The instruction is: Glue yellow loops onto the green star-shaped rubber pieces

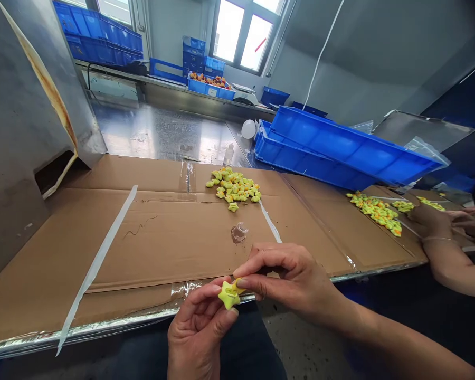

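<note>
No brand, label or legible writing is visible on any item in view; markings on the small parts are too small to read.

The bench is steel, covered at the near side by flattened cardboard joined with strips of tape; a bent metal panel stands at the far left. Two stacked blue trays lie tilted on the right of the bench; further blue crates line the shelf under the windows.

A pile of yellow star pieces lies on the cardboard, well apart from the hands; a second pile lies to the right, beside a co-worker's hand (that forearm rests on the bench edge). A small clear cap sits between the first pile and the hands.

Left hand: curled, pinching the yellow star from below with thumb and fingers; right hand: fingers pressed together, gripping the star's upper point between thumb and forefinger. The star is held at the near edge of the bench, between both hands, touching each.
</note>
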Demonstrator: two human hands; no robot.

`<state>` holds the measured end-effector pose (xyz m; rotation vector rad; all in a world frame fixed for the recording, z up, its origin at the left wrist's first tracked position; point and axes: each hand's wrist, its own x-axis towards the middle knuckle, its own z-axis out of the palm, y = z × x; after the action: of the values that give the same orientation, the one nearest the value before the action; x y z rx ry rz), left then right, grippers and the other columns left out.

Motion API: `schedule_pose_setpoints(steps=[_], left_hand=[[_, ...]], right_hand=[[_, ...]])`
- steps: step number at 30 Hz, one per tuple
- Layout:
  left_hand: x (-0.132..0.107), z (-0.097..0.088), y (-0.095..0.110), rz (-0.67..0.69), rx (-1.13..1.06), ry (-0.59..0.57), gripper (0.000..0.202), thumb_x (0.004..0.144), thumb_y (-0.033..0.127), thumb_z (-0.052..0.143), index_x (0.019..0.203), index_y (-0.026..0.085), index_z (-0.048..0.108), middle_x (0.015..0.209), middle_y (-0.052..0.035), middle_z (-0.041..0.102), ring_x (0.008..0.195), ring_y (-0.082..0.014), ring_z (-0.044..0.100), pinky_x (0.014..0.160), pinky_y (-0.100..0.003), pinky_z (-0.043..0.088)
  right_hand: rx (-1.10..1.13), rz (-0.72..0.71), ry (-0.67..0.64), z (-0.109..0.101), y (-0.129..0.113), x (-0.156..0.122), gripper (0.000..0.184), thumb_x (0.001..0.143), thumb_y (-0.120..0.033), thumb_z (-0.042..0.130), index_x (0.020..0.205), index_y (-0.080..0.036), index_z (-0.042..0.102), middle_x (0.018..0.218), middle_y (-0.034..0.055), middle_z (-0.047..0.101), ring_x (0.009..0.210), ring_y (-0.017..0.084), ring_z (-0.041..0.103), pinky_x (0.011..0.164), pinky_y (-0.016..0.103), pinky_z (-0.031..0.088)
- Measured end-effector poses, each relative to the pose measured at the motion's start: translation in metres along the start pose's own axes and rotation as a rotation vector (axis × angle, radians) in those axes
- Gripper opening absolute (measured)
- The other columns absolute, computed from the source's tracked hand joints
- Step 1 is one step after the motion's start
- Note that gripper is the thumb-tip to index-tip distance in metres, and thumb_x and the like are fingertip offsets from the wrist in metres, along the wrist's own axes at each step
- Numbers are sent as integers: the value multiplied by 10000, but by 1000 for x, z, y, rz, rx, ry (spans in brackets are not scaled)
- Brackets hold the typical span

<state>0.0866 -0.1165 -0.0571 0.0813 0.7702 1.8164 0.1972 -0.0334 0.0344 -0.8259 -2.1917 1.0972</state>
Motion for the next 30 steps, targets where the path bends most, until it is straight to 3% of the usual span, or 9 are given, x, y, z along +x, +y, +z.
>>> schedule_pose_setpoints(steps=[16, 30], left_hand=[[-4, 8, 3, 64, 13, 3, 276, 465, 78, 858, 671, 211, 731, 809, -6, 770, 793, -159, 704, 769, -192, 538], [-4, -3, -2, 220, 172, -88, 260, 527, 68, 822, 729, 210, 740, 829, -6, 756, 766, -155, 699, 750, -195, 552]], right_hand=[[-42, -42, -40, 3, 4, 1, 31, 788, -117, 716, 797, -128, 744, 635, 4, 621, 575, 96, 541, 527, 191, 385], [-125, -102, -136, 3, 4, -2, 57, 818, -90, 684, 834, -108, 736, 662, 13, 609, 612, 101, 554, 573, 195, 394]])
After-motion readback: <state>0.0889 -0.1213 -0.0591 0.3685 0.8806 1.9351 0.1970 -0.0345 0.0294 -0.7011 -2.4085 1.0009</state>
